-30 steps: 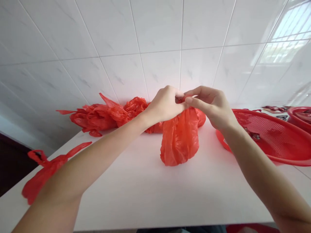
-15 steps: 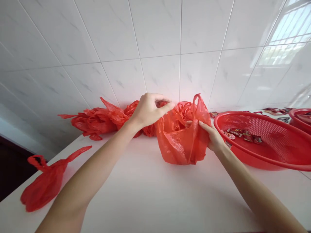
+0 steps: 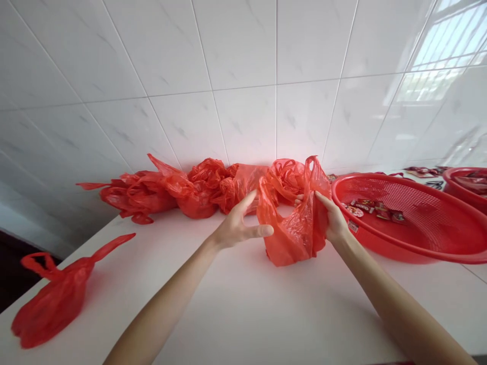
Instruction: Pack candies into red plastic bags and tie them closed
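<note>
A red plastic bag point(image 3: 291, 238) stands with its mouth open in the middle of the white table. My right hand point(image 3: 331, 215) pinches its right side below the raised handle loop, the thumb outside and some fingers behind the film. On the bag's left, my left hand point(image 3: 241, 225) has its thumb and fingers spread, with nothing held. The fingertips of this hand are close to the bag's left edge; whether they touch it I cannot tell. What lies inside the bag is hidden.
Several crumpled red bags point(image 3: 198, 190) line the tiled wall. A tied red bag point(image 3: 57, 299) lies at the left edge. On the right, a large red perforated basket point(image 3: 429, 228) contains small wrapped packets point(image 3: 380, 209); another red basket point(image 3: 464, 185) stands beyond it.
My left hand has come down from above the bag's left rim and opened. The bag's left side has sagged inward. My right hand keeps its grip, and the view has shifted slightly right.
</note>
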### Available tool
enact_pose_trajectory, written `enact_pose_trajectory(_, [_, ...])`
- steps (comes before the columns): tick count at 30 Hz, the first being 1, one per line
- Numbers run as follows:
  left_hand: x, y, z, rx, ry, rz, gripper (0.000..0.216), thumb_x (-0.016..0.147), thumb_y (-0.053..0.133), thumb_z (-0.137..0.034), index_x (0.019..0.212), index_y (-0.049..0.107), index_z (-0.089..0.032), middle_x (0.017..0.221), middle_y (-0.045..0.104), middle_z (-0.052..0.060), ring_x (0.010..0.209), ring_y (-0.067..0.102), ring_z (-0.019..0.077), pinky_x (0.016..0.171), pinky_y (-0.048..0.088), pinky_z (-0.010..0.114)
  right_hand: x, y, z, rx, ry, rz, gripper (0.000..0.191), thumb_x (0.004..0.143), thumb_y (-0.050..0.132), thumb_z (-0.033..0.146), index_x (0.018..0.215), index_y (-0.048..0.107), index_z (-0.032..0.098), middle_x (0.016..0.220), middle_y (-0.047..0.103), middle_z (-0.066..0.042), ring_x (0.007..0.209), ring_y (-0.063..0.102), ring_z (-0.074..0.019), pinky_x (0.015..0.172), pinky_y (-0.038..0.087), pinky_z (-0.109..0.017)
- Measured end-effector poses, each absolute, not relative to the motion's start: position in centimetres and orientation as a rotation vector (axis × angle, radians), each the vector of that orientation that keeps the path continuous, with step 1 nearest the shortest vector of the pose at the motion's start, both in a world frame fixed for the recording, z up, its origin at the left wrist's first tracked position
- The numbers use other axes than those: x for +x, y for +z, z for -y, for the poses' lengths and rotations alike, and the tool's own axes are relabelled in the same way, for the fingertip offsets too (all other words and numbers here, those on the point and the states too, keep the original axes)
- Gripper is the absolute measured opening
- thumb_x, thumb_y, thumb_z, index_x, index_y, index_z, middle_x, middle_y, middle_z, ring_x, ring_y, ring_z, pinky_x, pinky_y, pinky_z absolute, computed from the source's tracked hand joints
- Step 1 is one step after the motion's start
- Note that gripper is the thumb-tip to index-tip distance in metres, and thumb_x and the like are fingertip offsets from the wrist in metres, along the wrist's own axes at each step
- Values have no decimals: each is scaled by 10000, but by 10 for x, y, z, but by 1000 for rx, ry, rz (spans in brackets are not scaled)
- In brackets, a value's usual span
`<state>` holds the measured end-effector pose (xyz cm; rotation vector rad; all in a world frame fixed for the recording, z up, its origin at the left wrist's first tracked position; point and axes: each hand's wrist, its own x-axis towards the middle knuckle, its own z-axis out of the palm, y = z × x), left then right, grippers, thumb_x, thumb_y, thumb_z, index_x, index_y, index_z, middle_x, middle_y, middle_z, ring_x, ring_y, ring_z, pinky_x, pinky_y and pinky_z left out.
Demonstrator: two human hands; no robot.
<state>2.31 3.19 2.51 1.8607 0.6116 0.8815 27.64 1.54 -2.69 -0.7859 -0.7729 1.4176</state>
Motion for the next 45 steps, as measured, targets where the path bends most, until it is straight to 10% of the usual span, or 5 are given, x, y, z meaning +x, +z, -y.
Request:
enact_pose_trajectory(6, [37, 27, -24, 1796, 1132, -740, 254, 864, 716, -440, 983, 722, -215, 1000, 732, 49, 993, 670, 224, 927, 514, 328, 275, -26, -11, -716, 1482, 840, 372, 785, 649, 588, 897, 732, 244, 911, 761, -65, 991, 702, -284, 847, 561, -395])
enact_pose_trajectory(20, [34, 18, -55, 1361, 1224, -735, 378, 655, 856, -521, 732, 684, -193, 720, 693, 12, 703, 654, 174, 706, 532, 306, 254, -11, 8, -694, 1420, 907, 474, 762, 749, 542, 553, 460, 229, 508, 361, 49, 461, 288, -101, 460, 344, -266])
enact_pose_trajectory(31, [51, 35, -30, 2081, 1187, -608, 188, 864, 720, -396, 773, 756, -235, 1432, 564, 70, 1367, 489, 293, 1142, 392, 413, 229, -25, 14, -806, 1318, 1035, 341, 869, 668, 513, 736, 570, 215, 611, 589, 23, 454, 337, -84, 472, 306, -261])
enact_pose_trajectory(40, [48, 25, -40, 2204, 1052, -859, 380, 879, 651, -499, 636, 582, -215, 626, 503, -18, 600, 472, 153, 600, 393, 298, 232, -28, 18, -824, 1329, 1214, 282, 839, 759, 399, 836, 535, 227, 699, 621, 45, 531, 412, -81, 535, 336, -231])
enact_pose_trajectory(45, [48, 19, -41, 2105, 1071, -1075, 433, 809, 717, -535, 1139, 611, -275, 574, 435, -83, 511, 400, 137, 542, 325, 276, 229, -28, 21, -828, 1218, 1363, 288, 786, 803, 352, 830, 549, 225, 769, 588, 40, 670, 511, -123, 635, 428, -260])
